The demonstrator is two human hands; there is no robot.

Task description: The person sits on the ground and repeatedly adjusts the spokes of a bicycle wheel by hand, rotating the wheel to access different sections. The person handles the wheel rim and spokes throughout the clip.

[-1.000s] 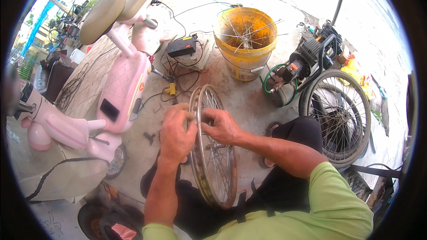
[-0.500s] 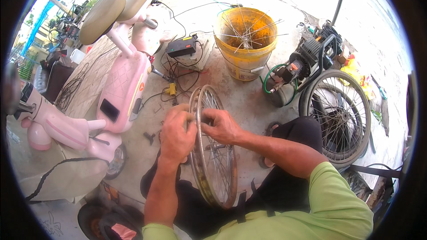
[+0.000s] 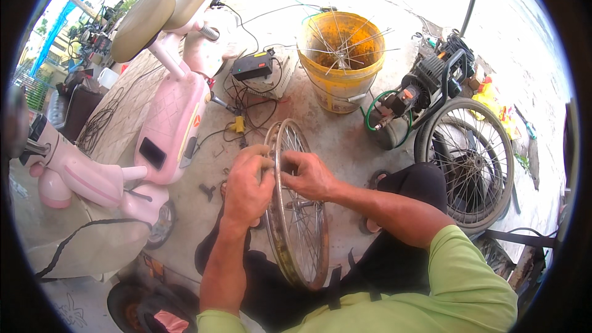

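Observation:
A bare bicycle wheel (image 3: pixel 279 243), its metal rim scuffed and without a tyre, stands upright between my legs, with thin spokes running to its hub. My left hand (image 3: pixel 248 188) is at the outer face of the rim near the top, its fingers bent and pinched; anything between those fingertips is too small to make out. From the other side my right hand (image 3: pixel 307 176) reaches in, thumb and fingers closed at the inside of the rim by the spokes. Its fingertips are partly hidden behind the rim.
A yellow bucket (image 3: pixel 339 89) holding loose spokes stands ahead. To the right are an air compressor (image 3: pixel 425 74) and a tyred wheel (image 3: pixel 478 160). On the left lies a pink electric scooter (image 3: pixel 172 123), beside a black charger (image 3: pixel 253 65) and cables. A small dark tool (image 3: pixel 208 192) is on the ground.
The left fingers have shifted slightly against the rim. The wheel and my right hand look almost the same as before.

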